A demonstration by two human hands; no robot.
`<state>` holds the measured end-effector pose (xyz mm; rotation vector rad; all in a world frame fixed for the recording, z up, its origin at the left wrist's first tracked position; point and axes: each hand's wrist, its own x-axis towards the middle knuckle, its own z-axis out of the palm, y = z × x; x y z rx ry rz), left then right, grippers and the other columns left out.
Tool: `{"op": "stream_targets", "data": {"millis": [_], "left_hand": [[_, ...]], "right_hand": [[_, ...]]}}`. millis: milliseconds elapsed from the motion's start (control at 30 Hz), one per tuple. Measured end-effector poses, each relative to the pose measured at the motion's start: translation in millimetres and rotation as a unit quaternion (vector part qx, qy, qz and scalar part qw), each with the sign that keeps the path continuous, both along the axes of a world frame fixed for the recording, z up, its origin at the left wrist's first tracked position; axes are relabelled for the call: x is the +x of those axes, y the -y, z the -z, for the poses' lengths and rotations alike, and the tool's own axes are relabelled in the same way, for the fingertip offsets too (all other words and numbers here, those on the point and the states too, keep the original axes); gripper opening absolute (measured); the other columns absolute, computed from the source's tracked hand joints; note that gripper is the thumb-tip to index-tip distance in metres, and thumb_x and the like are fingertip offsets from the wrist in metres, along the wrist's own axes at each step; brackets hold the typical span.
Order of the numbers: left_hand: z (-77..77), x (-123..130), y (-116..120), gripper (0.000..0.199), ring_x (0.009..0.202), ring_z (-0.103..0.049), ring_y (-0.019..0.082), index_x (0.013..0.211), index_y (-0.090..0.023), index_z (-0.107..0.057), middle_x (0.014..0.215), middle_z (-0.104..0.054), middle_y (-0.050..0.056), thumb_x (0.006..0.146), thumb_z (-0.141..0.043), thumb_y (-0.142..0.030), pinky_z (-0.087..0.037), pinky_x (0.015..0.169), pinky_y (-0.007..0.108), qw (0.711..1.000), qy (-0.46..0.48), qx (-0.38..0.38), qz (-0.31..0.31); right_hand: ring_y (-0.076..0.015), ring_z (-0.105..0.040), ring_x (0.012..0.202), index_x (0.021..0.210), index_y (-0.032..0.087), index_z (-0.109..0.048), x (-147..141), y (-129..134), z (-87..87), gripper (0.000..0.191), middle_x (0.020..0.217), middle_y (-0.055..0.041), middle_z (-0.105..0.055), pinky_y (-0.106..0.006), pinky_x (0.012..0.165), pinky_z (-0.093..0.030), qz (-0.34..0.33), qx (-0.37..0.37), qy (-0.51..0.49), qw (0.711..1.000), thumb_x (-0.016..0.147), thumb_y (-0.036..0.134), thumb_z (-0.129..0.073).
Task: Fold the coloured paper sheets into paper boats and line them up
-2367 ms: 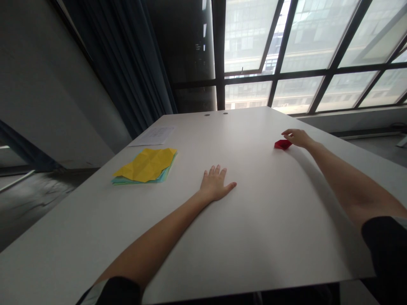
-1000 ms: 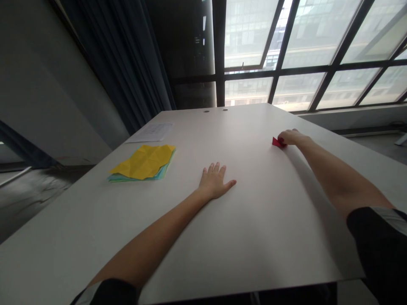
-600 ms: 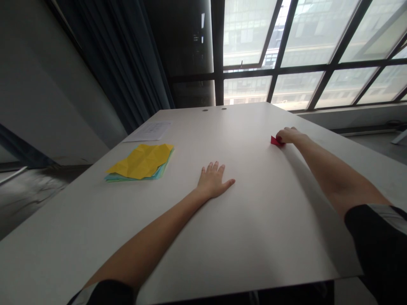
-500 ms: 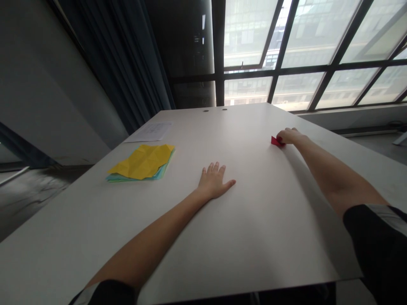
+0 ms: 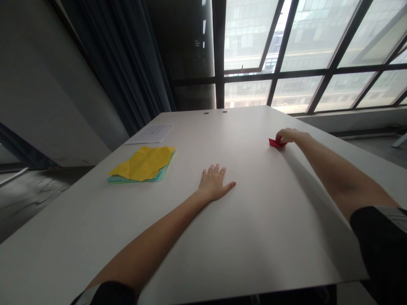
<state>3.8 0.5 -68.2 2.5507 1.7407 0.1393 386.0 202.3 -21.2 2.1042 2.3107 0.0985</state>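
Note:
My left hand (image 5: 213, 183) lies flat on the white table (image 5: 241, 237), palm down, fingers spread, holding nothing. Off to the right, farther back, my right hand (image 5: 288, 135) pinches a small red folded paper (image 5: 277, 144) between thumb and fingers. The paper has a pointed left end and looks like a little boat; my fingers hide part of it. It sits at or just above the tabletop, and I cannot tell whether it touches. Left of my left hand rests a creased yellow sheet (image 5: 144, 163) on top of blue and green sheets (image 5: 149, 179).
A white printed page (image 5: 151, 134) lies at the table's back left edge. Two small round dark spots (image 5: 206, 113) mark the far end of the tabletop. Beyond it stand a dark blue curtain (image 5: 127, 63) and large windows (image 5: 248, 38).
My right hand and the red folded paper have shifted very slightly, with a little more of the paper showing. My left hand stays in place. The whole view has tilted a touch.

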Motion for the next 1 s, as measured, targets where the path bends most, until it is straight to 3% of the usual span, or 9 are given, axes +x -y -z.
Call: {"op": "stream_targets", "data": {"millis": [33,100,233,300,400,533,667,1000], "left_hand": [[0.5,-0.2,-0.4,0.081,0.133,-0.018,0.031,0.136,-0.02,-0.028,0.145,-0.024,0.012,0.075,-0.018,-0.073,-0.017,0.104,0.05,1.0,0.001,0.001,0.0],[1.3,-0.7,-1.0,0.082,0.133,-0.017,0.031,0.136,-0.021,-0.028,0.145,-0.024,0.012,0.075,-0.017,-0.073,-0.017,0.104,0.05,1.0,0.001,0.0,-0.001],[1.7,-1.7,-2.0,0.082,0.133,-0.017,0.03,0.136,-0.021,-0.028,0.145,-0.024,0.012,0.075,-0.017,-0.074,-0.017,0.105,0.049,1.0,0.0,0.001,-0.001],[1.2,-1.8,-1.8,0.082,0.133,-0.017,0.031,0.136,-0.02,-0.028,0.144,-0.024,0.012,0.075,-0.017,-0.073,-0.017,0.104,0.049,1.0,-0.001,0.003,0.001],[-0.3,-0.8,-0.3,0.08,0.133,-0.018,0.03,0.136,-0.02,-0.028,0.144,-0.024,0.012,0.076,-0.017,-0.072,-0.017,0.104,0.049,1.0,-0.003,0.004,-0.001],[-3.2,0.8,3.1,0.081,0.133,-0.018,0.031,0.136,-0.02,-0.029,0.144,-0.025,0.012,0.076,-0.017,-0.072,-0.017,0.104,0.049,1.0,-0.006,0.007,0.0],[-6.2,0.7,5.4,0.08,0.132,-0.019,0.031,0.136,-0.019,-0.029,0.144,-0.026,0.013,0.077,-0.016,-0.072,-0.018,0.104,0.05,1.0,-0.008,0.016,0.006],[-16.4,2.7,13.0,0.081,0.133,-0.017,0.031,0.138,-0.018,-0.026,0.145,-0.022,0.014,0.078,-0.015,-0.071,-0.018,0.104,0.051,1.0,-0.014,0.002,0.01]], "right_hand": [[-0.0236,-0.058,0.072,0.073,0.028,-0.07,-1.2,-1.2,-4.1,0.017,0.079,-0.0045,-0.066,-0.036,0.065,-0.044,0.015,-0.039,0.023,0.999,0.056,0.028,-0.067],[-0.0234,-0.058,0.081,0.086,0.029,-0.068,-8.6,-0.7,-12.5,0.025,0.091,-0.0026,-0.066,-0.034,0.067,-0.045,-0.015,-0.041,0.036,0.998,0.062,0.03,-0.063],[-0.0262,-0.054,0.095,0.1,0.028,-0.064,-46.4,19.3,-20.5,0.029,0.102,-0.0028,-0.065,-0.038,0.078,-0.042,-0.121,0.052,0.011,0.991,0.076,0.034,-0.051],[-0.0284,-0.051,0.102,0.106,0.025,-0.061,-72.4,38.9,-16.4,0.033,0.106,-0.0061,-0.063,-0.041,0.084,-0.04,-0.199,0.085,-0.018,0.976,0.08,0.039,-0.046],[-0.0278,-0.05,0.107,0.118,0.025,-0.054,-108.7,75.0,-0.6,0.043,0.114,-0.0079,-0.06,-0.042,0.09,-0.038,-0.259,0.071,-0.078,0.96,0.083,0.046,-0.04],[-0.0267,-0.035,0.125,0.137,0.026,-0.031,-137.8,121.2,25.9,0.061,0.138,-0.0074,-0.04,-0.043,0.101,-0.029,-0.281,0.012,-0.134,0.95,0.084,0.057,-0.033],[-0.0267,-0.02,0.133,0.141,0.027,-0.016,-148.4,150.6,41.4,0.065,0.146,-0.0048,-0.023,-0.05,0.106,-0.017,-0.308,-0.035,-0.127,0.942,0.085,0.058,-0.025],[-0.0265,-0.018,0.133,0.141,0.024,-0.019,-154.8,175.4,36.0,0.07,0.146,-0.009,-0.02,-0.051,0.106,-0.014,-0.276,-0.031,-0.109,0.955,0.083,0.063,-0.023]]}}
